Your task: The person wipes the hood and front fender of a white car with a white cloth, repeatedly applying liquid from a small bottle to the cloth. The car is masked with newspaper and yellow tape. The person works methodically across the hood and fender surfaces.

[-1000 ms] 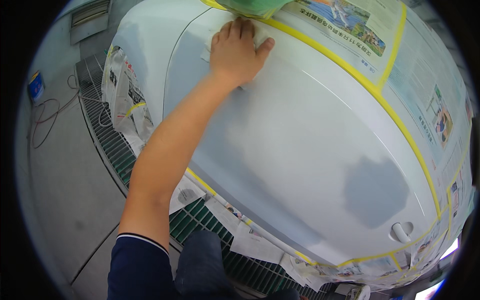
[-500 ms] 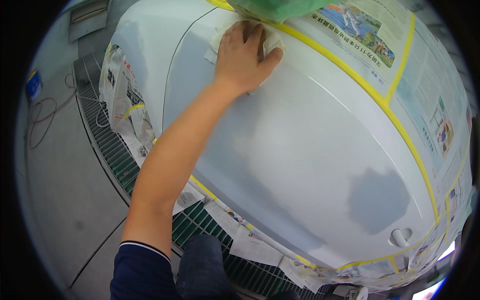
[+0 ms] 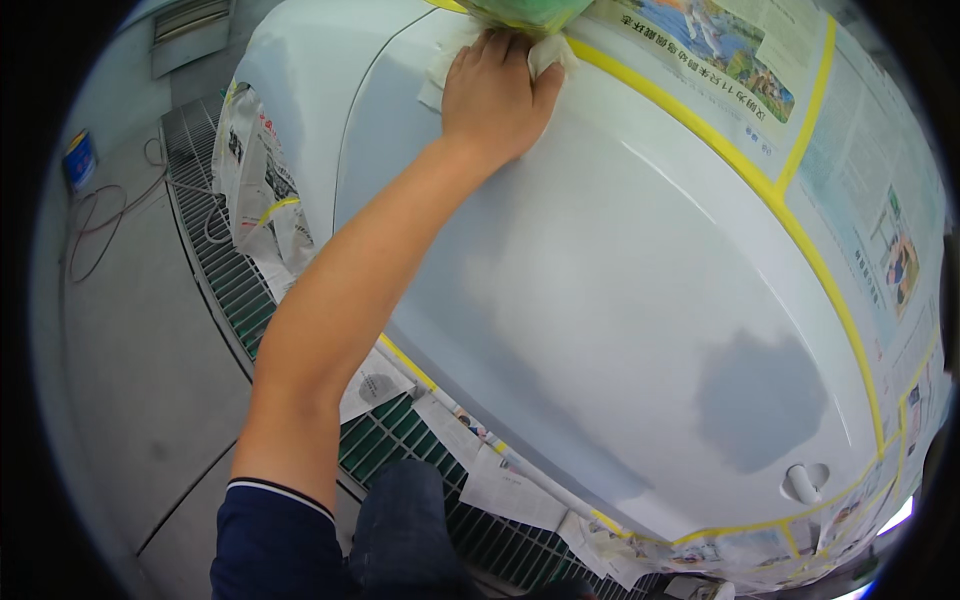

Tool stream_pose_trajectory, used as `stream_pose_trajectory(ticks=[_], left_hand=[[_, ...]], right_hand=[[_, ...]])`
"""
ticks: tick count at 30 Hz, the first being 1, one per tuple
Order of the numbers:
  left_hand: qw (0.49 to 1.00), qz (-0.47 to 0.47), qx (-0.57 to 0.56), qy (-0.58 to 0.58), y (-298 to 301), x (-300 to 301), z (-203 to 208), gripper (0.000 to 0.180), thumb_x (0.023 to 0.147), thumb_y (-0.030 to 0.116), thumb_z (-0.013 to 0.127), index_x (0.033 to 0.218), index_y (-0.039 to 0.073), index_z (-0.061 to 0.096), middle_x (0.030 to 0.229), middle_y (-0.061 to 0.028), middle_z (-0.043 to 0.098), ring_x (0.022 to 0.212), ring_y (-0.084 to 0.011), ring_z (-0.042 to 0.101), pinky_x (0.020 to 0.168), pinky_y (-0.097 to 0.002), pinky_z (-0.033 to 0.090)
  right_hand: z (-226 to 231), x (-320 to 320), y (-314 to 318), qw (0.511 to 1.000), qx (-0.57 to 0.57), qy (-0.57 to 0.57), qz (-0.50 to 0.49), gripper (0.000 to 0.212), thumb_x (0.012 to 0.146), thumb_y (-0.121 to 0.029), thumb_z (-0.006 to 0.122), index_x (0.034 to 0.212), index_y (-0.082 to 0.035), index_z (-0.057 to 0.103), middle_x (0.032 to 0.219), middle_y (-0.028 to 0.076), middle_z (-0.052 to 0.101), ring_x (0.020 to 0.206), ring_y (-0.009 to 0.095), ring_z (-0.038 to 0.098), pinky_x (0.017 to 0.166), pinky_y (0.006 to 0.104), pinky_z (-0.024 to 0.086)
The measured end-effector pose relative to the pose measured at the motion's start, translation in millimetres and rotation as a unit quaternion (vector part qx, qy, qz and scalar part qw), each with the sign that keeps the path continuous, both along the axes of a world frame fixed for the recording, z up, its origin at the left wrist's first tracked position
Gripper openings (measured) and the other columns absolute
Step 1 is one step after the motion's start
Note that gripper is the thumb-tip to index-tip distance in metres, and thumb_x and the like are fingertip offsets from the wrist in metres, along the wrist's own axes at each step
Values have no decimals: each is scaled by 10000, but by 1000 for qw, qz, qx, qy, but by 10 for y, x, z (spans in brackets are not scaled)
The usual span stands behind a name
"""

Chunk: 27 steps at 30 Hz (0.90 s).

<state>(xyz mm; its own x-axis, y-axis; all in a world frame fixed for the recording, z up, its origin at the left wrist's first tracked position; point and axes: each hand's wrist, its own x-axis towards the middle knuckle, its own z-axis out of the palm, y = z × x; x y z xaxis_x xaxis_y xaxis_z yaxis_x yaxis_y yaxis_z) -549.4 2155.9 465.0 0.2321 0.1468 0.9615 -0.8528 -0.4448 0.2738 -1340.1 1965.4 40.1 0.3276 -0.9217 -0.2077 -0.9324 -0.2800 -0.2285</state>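
Observation:
My left hand (image 3: 500, 95) presses a crumpled white cloth (image 3: 437, 82) flat against the upper far part of a white car door (image 3: 600, 270). Its fingers are bent over the cloth, and the thumb sits to the right, so part of the cloth stays hidden beneath them. Grey patches (image 3: 760, 400) mark the door's surface. Just above my fingertips hangs a bulge wrapped in green plastic (image 3: 530, 12). The door handle (image 3: 802, 482) is at the near right. My right hand is outside the picture.
Yellow tape (image 3: 735, 150) edges the door, with newspaper sheets (image 3: 850, 230) covering the area beyond. Loose paper (image 3: 510, 490) hangs along the lower edge, above a floor grating (image 3: 395, 440). A blue can (image 3: 80, 162) and a hose (image 3: 125, 208) lie at the far left.
My left hand has slid slightly upward with the cloth, closer to the green plastic. The whole view has shifted a little.

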Motion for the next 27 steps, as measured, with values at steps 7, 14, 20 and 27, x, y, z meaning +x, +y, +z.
stream_pose_trajectory(ticks=[7,14,20,27], left_hand=[[999,-24,36,26,116,-6,24,504,1004,410,551,1255,-17,647,1335,-194,629,1300,-368,533,1120,-489,403],[999,21,24,-24,191,-251,-227,515,1042,387,492,1277,-54,616,1290,-233,643,1197,-427,579,1052,-514,444],[993,-77,75,45,145,-124,83,581,1040,397,498,1400,-56,551,1478,-232,537,1362,-397,492,1168,-478,363],[996,-39,74,-4,291,134,-209,608,1007,444,529,1417,-4,558,1497,-184,533,1427,-358,443,1211,-467,307]], right_hand=[[-86,-51,-19,1000,-13,-2,5,365,917,-313,650,1186,-80,735,1011,250,751,937,440,725,823,537,566],[121,123,116,1000,5,-18,-20,371,915,-280,649,1186,-36,721,1003,262,748,944,443,723,824,525,567],[62,30,96,999,-14,-44,6,358,921,-245,641,1199,-33,716,1041,252,748,979,430,721,846,504,564],[57,-55,143,999,-29,-35,-18,365,915,-255,645,1205,-46,718,1043,233,752,974,430,718,855,504,561]])
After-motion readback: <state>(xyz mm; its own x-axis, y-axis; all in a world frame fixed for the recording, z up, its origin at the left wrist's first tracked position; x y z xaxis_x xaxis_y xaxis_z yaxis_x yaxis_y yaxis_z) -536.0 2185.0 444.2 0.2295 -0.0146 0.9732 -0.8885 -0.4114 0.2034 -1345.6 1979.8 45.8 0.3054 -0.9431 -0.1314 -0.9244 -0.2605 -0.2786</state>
